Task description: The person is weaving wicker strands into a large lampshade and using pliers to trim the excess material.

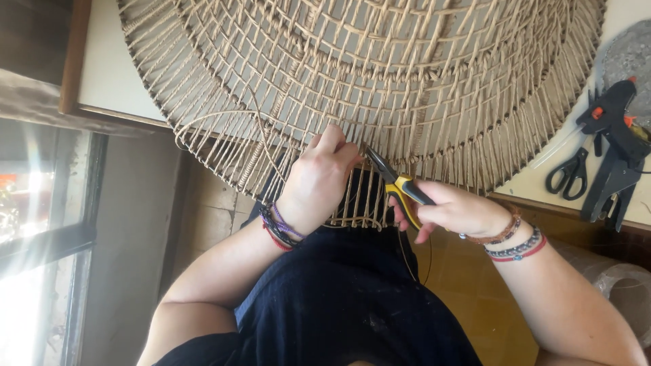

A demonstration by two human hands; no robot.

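We see a big round woven frame (366, 81) of tan cord lying on a white table (112, 81), its edge overhanging toward the person's lap. Our left hand (319, 176) pinches the weave at that near edge, fingers clenched on the cords, with a loose strand (261, 135) curling just beside it. Our right hand (454, 211) grasps the yellow-and-black handles of pliers (400, 186), whose tip meets the weave right beside the left fingers. At the table's right side lie 1 black glue gun (614, 108) and, touching it, 1 pair of black scissors (569, 173).
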